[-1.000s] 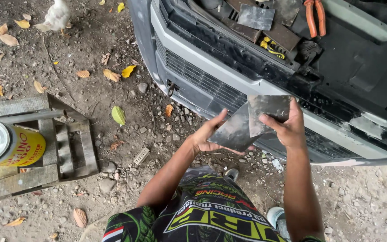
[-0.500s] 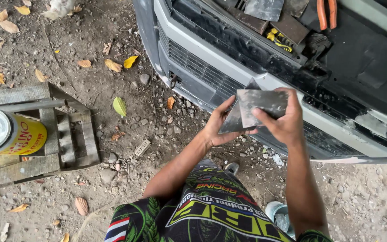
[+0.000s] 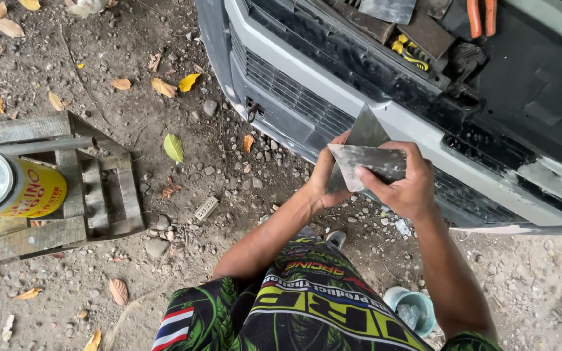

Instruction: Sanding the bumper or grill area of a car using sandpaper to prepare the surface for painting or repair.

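My left hand (image 3: 325, 177) holds a thin grey metal scraper blade (image 3: 363, 131) that stands tilted upward. My right hand (image 3: 406, 183) grips a second flat grey metal blade (image 3: 363, 160), laid across the first so the two touch. Both hands are in front of the grey front bumper (image 3: 333, 97) of a vehicle, just below its grille (image 3: 294, 96).
On top of the vehicle front lie a grey metal sheet (image 3: 388, 9), orange-handled pliers (image 3: 481, 15) and a yellow tool (image 3: 406, 53). A yellow tin (image 3: 17, 188) sits on a wooden pallet (image 3: 92, 188) at left. A small blue cup (image 3: 412, 309) rests on the gravel by my right leg.
Both hands have shifted with the two blades; the right-hand blade has slid across the left-hand one, which now stands more upright. The view has moved slightly.
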